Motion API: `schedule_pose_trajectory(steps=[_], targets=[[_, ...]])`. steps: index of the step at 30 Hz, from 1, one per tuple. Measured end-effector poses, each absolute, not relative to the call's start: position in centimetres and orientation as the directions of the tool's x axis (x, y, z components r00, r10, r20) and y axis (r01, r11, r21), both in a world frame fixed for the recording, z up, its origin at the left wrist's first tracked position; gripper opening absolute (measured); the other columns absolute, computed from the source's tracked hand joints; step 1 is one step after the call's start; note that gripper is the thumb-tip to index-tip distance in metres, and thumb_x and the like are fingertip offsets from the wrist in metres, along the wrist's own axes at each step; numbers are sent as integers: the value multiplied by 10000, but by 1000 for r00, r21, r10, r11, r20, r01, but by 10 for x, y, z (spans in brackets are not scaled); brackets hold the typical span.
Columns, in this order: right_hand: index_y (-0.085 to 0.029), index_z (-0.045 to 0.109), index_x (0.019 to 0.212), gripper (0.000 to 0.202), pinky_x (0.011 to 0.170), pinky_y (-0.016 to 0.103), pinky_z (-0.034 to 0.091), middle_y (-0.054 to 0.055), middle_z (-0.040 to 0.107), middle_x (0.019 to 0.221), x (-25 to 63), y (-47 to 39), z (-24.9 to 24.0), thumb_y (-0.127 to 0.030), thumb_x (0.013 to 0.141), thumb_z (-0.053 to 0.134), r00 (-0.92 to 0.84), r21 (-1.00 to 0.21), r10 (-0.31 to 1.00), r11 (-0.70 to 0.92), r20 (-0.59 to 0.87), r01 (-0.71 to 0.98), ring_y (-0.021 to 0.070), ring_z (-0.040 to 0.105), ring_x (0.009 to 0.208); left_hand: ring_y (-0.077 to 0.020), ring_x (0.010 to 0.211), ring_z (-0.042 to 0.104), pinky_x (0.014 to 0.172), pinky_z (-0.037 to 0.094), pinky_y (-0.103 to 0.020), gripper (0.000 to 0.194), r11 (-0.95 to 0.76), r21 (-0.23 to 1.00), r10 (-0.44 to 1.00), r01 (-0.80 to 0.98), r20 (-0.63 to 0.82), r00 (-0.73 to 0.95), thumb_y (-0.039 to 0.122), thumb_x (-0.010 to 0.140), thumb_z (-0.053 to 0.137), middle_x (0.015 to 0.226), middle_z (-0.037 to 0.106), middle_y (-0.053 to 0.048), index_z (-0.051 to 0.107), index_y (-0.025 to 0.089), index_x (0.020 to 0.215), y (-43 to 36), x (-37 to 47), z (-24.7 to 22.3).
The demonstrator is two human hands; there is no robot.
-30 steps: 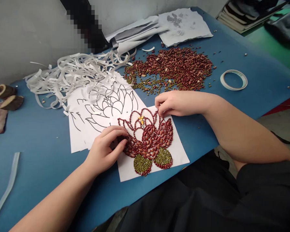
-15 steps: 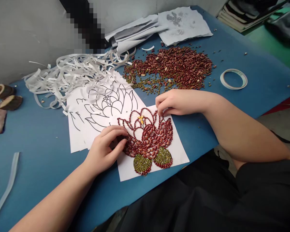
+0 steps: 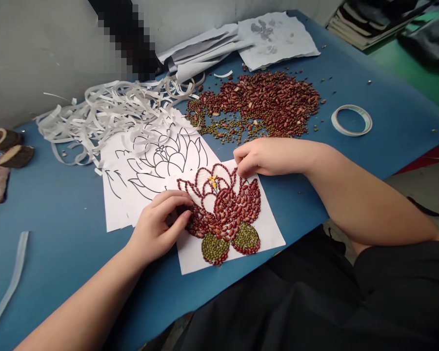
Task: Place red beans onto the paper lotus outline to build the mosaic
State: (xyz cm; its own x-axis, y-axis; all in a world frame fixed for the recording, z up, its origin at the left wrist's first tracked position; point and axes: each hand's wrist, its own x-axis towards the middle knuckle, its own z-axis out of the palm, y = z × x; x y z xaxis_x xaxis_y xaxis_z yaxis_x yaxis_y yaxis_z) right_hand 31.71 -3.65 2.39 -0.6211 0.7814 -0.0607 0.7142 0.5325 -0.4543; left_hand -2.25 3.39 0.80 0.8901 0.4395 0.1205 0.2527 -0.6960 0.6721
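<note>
A white sheet carries a bean picture [image 3: 237, 204] of a lotus flower, outlined and partly filled with red beans. Two round shapes of green mung beans [image 3: 214, 247] sit at its bottom, and a small yellow piece [image 3: 212, 182] marks the flower's centre. My left hand [image 3: 168, 217] rests at the picture's left side, fingers loosely bent over the beans and thumb apart from them. Over the upper right petal is my right hand [image 3: 252, 157], its fingers curled down and pressed together at the tips. Whatever those fingertips hold is hidden or too small to name.
Loose red and green beans [image 3: 270, 105] lie heaped behind the picture. Left of them is a tangle of white strips [image 3: 109, 112], partly covering sheets with a printed lotus outline [image 3: 117, 209]. A tape roll [image 3: 351, 121] lies at right; wooden pieces [image 3: 16, 156] sit far left.
My right hand stays at the upper right petal, its fingers now curled closer together and slightly lower. My left hand has not moved. The view has shifted very slightly.
</note>
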Motion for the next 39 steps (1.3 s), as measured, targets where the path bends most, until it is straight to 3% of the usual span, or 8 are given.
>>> schedule_pose_trajectory(steps=[4,6,10,12,23,31,39], targets=[[-209,770,920,245,793,321,461,60,694,979,331,-39,34,-217,1006,541,-581,-503,814,493,-22,710,174,625,872,-176,1025,684,901,581,-303,140,-696,671,441,256,118,890,185,1001,558,1108,707,-42,648,227,1099,34,-22,9],[-218,761,959,230,842,350,477,64,716,1009,346,-41,42,-287,1015,550,-462,-485,887,404,1,776,201,649,928,-178,1021,685,896,583,-306,137,-698,671,439,251,124,890,186,1002,555,1106,709,-46,648,226,1095,34,-22,8],[-210,775,990,220,869,422,465,102,738,1005,377,-44,49,-314,991,581,-41,-293,993,72,109,953,248,643,909,-173,1030,680,911,575,-296,140,-697,673,438,248,126,890,178,1004,552,1111,704,-41,644,226,1097,34,-23,8],[-218,784,982,221,868,447,467,111,742,993,386,-43,45,-323,984,589,39,-231,991,-9,128,973,266,637,899,-171,1046,676,929,569,-294,143,-696,671,440,255,119,890,178,1006,553,1122,699,-37,641,229,1108,34,-23,7],[-231,793,904,301,904,491,493,112,665,875,399,-18,-11,-481,943,630,7,-303,980,54,197,952,304,607,889,-174,1056,669,933,568,-309,133,-696,670,437,258,111,893,187,1012,556,1127,694,-44,636,228,1110,34,-24,6],[-201,748,894,288,865,467,500,129,633,904,398,-11,-28,-436,957,594,70,-264,969,-6,236,965,276,583,863,-188,1043,677,916,578,-330,131,-691,674,443,261,110,890,200,1010,551,1113,703,-54,644,229,1097,34,-23,7],[-194,699,967,198,945,459,461,139,656,1031,388,-18,0,-331,981,556,11,-327,994,25,106,945,307,620,999,-165,1041,675,915,567,-291,134,-701,668,435,249,124,892,181,1001,560,1115,700,-34,641,230,1096,34,-23,8]])
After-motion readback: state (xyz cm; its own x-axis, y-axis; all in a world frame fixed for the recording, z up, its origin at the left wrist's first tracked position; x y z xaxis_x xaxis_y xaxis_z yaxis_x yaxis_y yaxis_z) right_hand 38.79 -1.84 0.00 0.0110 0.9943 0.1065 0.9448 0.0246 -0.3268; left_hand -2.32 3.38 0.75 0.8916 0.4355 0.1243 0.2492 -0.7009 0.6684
